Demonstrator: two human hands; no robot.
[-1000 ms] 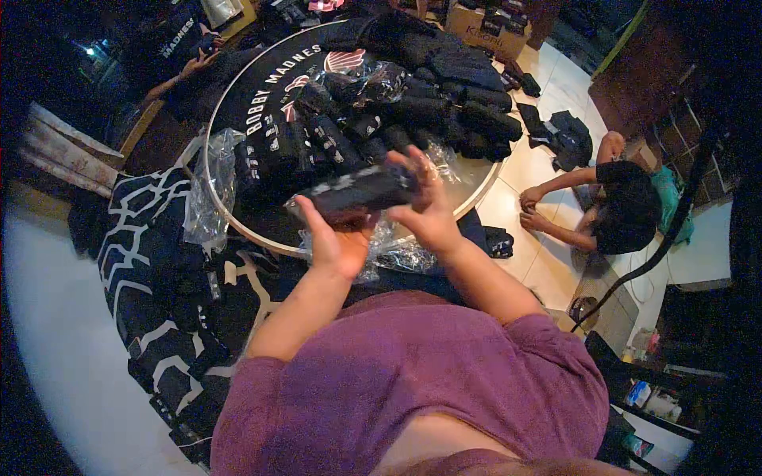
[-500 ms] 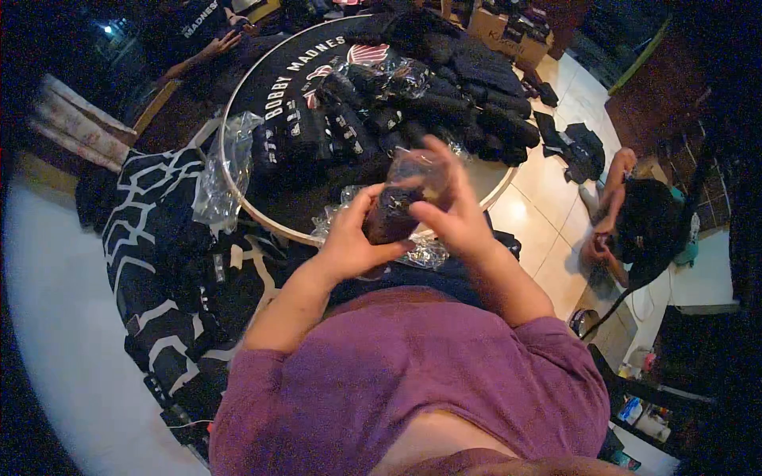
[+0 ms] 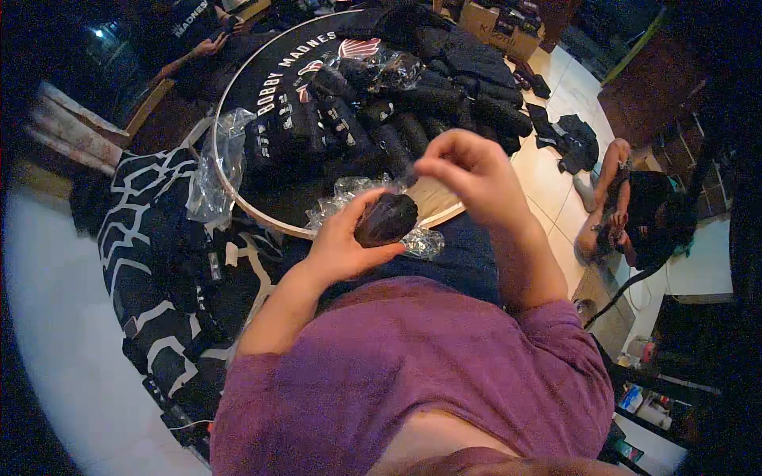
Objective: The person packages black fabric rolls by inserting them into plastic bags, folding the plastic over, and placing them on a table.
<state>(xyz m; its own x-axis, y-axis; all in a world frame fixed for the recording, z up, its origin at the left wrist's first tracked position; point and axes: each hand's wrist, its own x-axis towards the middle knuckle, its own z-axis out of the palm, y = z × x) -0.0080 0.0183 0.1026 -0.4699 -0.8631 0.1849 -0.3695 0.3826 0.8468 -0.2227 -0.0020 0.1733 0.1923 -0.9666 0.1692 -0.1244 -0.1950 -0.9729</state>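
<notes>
My left hand (image 3: 337,246) is wrapped round a rolled black garment (image 3: 389,220), gripping its side with the thumb below and the fingers above. A clear wrap seems to cover part of the roll, though its edges are hard to see. Above and to the right, my right hand (image 3: 472,174) is raised apart from the roll. Its thumb and fingertips are pinched together; whatever they hold, if anything, cannot be made out. Crumpled clear plastic (image 3: 425,243) lies under and beside the roll, close to my body.
A round table (image 3: 232,190) with a pale rim carries many black rolled bundles (image 3: 397,143) and a printed black cloth. A clear plastic bag (image 3: 218,170) hangs over its left rim. Black-and-white fabric lies left. One person (image 3: 635,214) sits right; another person (image 3: 190,40) is far left.
My right hand has let go of the roll's wrapped end and moved up and right, its fingers closing to a pinch. The roll has tipped, its dark end now facing right.
</notes>
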